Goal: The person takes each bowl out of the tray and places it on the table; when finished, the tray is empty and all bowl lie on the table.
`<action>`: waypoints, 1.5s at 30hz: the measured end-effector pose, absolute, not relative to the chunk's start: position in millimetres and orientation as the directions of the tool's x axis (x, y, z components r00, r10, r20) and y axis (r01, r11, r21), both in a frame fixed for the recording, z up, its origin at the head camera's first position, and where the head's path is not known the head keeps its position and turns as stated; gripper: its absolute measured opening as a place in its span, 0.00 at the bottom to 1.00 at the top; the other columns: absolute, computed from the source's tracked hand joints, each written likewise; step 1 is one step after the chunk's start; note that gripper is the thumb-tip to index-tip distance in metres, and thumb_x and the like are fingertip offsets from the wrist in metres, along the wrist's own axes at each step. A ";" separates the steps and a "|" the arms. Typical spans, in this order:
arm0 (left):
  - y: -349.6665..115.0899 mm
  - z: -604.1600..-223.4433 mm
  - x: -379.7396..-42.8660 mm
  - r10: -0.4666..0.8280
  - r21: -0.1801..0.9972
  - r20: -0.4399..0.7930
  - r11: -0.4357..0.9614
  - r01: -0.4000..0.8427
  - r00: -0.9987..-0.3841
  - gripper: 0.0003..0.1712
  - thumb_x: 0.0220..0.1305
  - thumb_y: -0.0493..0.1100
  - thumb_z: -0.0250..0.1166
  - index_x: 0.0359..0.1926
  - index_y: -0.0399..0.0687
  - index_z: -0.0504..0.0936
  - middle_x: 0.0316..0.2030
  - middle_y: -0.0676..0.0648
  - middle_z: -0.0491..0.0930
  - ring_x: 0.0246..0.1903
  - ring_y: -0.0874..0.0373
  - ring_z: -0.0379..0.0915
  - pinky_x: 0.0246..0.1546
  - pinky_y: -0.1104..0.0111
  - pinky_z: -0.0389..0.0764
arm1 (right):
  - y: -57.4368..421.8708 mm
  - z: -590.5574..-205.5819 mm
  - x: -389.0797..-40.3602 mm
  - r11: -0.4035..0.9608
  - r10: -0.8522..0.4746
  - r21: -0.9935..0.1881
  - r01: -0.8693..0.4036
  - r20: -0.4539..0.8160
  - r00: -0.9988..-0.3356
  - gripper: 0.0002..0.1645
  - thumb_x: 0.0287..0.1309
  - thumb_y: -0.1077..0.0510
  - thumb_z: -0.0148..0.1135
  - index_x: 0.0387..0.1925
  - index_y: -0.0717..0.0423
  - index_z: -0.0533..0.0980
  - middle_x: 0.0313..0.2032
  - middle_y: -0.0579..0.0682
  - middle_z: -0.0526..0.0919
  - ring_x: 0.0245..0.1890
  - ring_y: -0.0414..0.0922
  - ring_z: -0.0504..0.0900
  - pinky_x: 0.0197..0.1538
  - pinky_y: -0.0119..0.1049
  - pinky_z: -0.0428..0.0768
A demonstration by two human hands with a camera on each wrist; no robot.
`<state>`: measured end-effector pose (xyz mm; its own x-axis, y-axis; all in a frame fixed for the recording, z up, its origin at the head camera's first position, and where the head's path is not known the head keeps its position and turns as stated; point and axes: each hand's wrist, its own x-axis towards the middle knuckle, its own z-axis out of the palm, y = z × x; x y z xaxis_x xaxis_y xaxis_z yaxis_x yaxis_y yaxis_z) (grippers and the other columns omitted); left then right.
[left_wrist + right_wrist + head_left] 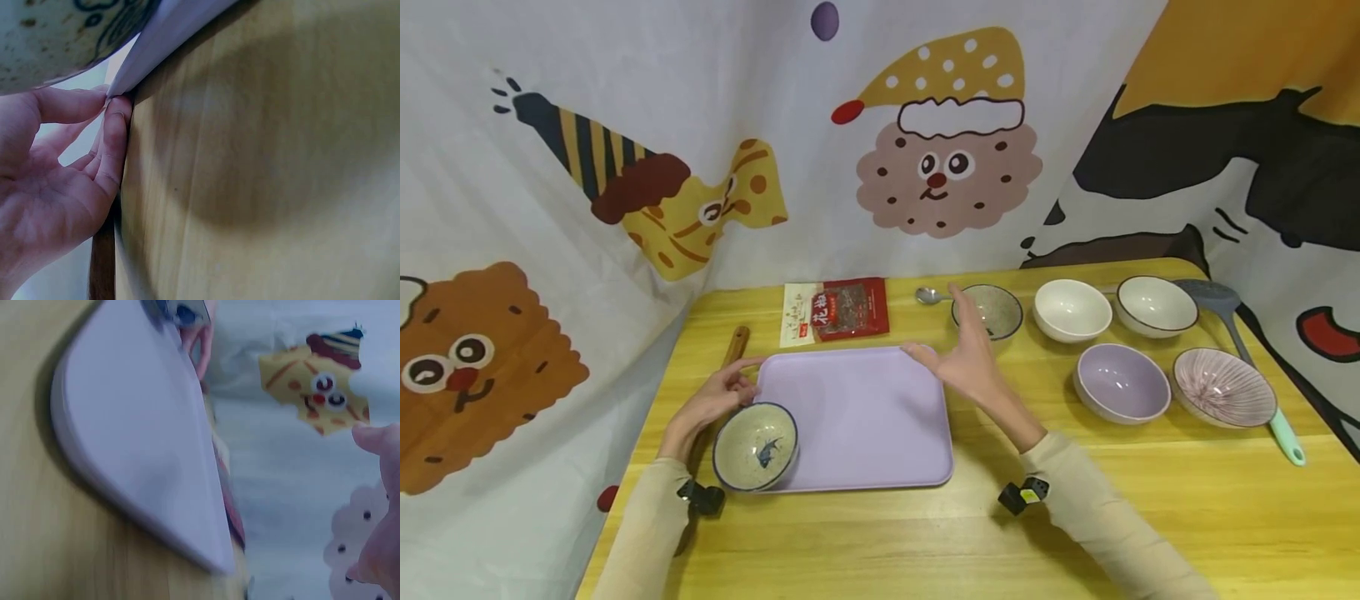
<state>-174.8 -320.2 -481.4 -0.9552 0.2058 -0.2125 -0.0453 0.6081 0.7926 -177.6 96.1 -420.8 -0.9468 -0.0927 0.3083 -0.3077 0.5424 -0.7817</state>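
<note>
A lilac tray [868,417] lies on the wooden table, with a speckled bowl bearing a blue fish [748,446] standing over its front left corner. My left hand [718,398] is at the tray's left edge; the left wrist view shows its thumb and fingertips pinching the tray rim [144,59] below the bowl [56,40]. Above the tray's back right corner hangs my right hand [966,358], thumb and fingers spread and holding nothing. Just behind it is a second speckled bowl [1003,312], partly hidden by the fingers.
Behind the tray lie a red seasoning packet [850,308] and a metal spoon [928,296]. To the right stand white bowls [1071,312], a purple bowl [1122,383] and a striped bowl [1223,387], beside a spatula [1285,433]. A wooden handle [737,343] shows beyond my left hand.
</note>
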 end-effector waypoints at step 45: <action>-320.2 -483.2 -175.2 0.199 0.786 -0.205 0.616 -0.040 -0.958 0.33 0.68 0.32 0.58 0.73 0.40 0.66 0.36 0.38 0.79 0.35 0.54 0.74 0.34 0.69 0.78 | -73.1 -478.8 -114.6 0.351 -0.767 -0.730 -0.586 0.136 -0.628 0.85 0.38 0.36 0.83 0.80 0.62 0.36 0.79 0.62 0.49 0.79 0.51 0.52 0.78 0.44 0.59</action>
<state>-175.2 -320.2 -483.2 -0.9582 0.1992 -0.2053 -0.0403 0.6164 0.7864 -114.6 -73.1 -478.8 -0.6277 -0.7666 0.1357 -0.5863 0.3507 -0.7302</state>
